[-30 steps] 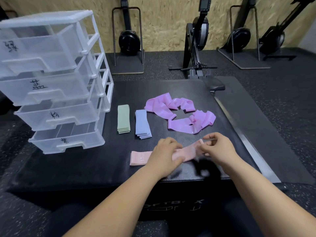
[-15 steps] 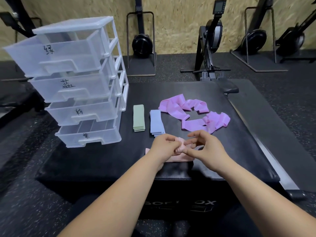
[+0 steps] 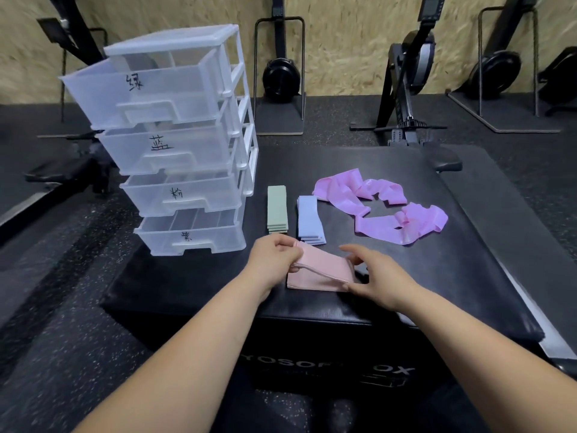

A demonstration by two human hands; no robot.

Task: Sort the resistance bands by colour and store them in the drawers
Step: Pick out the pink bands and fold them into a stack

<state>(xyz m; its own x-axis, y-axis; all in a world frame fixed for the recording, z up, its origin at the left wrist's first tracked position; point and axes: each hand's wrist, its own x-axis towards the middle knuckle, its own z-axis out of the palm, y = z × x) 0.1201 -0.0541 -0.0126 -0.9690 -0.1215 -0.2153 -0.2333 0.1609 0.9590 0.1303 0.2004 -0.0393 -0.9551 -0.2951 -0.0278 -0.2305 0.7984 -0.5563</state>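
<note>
At the far left corner of the padded box (image 3: pixel 187 276) stands the drawer unit (image 3: pixel 175 142), its drawers part open; I read the mark on the third drawer (image 3: pixel 184 195) as pink. Just right of it lie the green bands (image 3: pixel 277 210) and the blue bands (image 3: pixel 309 220), two neat folded stacks side by side, not touching. Near the front edge my left hand (image 3: pixel 274 260) pinches the left end of the pink bands (image 3: pixel 321 270), whose upper layer is lifted while the lower layers rest on the box. My right hand (image 3: pixel 381 276) grips the right end of the same stack, fingers over and thumb beneath. I judge the fold is nearly done, so I would line the ends up, lay the raised layer flat and press it. The cloth looks limp, so I would carry it pinched at both ends lest the layers slide. Toward the right edge the purple bands (image 3: pixel 374 207) lie loose and twisted, unfolded; those can wait.
</note>
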